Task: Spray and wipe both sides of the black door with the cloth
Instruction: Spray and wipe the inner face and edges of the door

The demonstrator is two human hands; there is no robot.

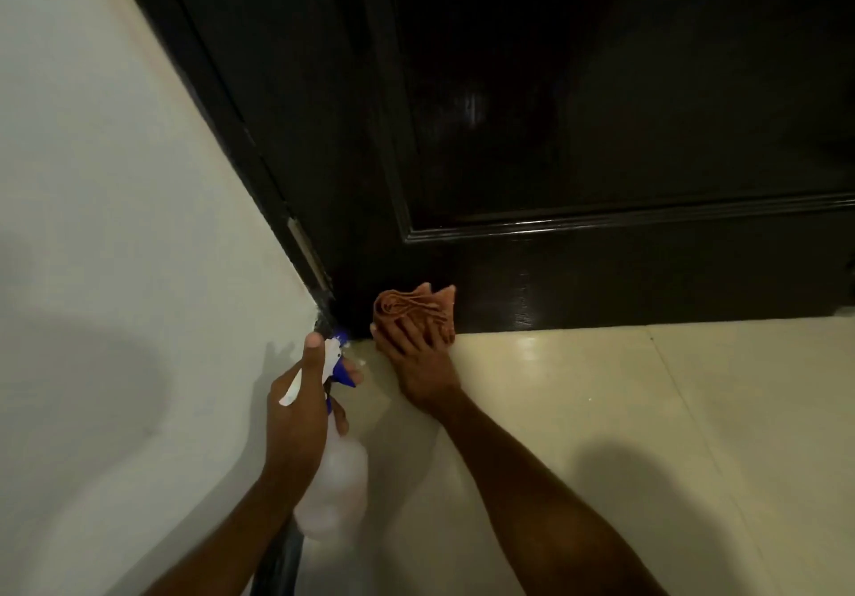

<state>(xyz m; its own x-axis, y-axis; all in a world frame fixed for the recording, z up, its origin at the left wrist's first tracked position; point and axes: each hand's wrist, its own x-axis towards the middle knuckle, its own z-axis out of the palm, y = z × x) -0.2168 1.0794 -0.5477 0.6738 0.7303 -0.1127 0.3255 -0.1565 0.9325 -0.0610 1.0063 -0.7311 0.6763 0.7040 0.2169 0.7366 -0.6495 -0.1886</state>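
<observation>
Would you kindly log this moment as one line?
left hand: grips spray bottle | right hand: presses cloth on door bottom edge

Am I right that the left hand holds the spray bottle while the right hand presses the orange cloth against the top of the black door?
Not quite: the head view shows the right hand pressing the orange cloth against the bottom of the black door, beside the floor. The left hand does hold the spray bottle.

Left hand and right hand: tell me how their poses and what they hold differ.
The left hand curls round the spray bottle near the wall, thumb raised by the nozzle; the right hand lies flatter, pressing the orange cloth against the bottom of the black door. The left hand is off the door; the right meets it through the cloth. Both reach low, near the floor.
</observation>
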